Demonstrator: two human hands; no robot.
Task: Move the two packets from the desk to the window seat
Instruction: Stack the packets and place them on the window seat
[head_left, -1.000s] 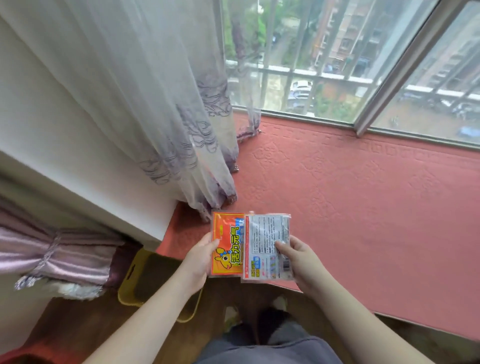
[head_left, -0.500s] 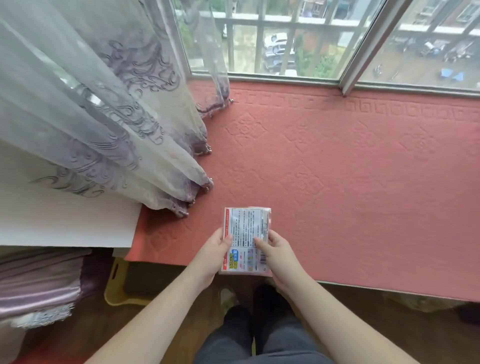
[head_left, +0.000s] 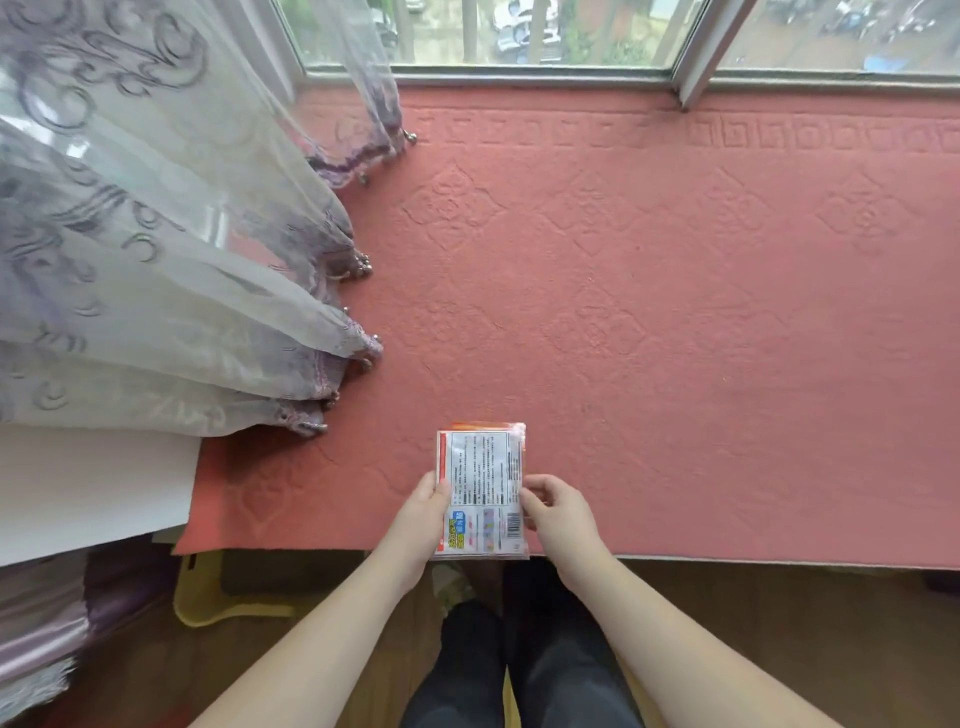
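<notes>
Both packets have come together since a second ago: then they were held side by side, the orange front of one showing next to the printed back of the other, and now they lie stacked, the white-backed packet (head_left: 482, 491) on top and only a thin orange edge of the lower packet (head_left: 485, 425) peeking out along the far side and the right. Since then the view has also tipped down, so more of the window seat (head_left: 675, 312) fills the frame.

The stack sits at the near edge of the window seat's salmon-pink embossed cover, its near end reaching or slightly overhanging that edge (whether it rests flat on the cover or is held just above it cannot be told). The left hand (head_left: 418, 525) holds the stack's left side, thumb laid over the top face and the other fingers hidden beneath. The right hand (head_left: 558, 514) is at the right side, its fingers (head_left: 535, 488) curled and pinching that edge lightly.

A sheer curtain (head_left: 156, 260) with purple embroidery and a beaded hem drapes over the left part of the seat, well apart from the packets. The window frame (head_left: 519, 75) runs along the far side. Below the seat's edge are a yellow basket (head_left: 208, 603) and the person's dark trousers (head_left: 519, 665)
</notes>
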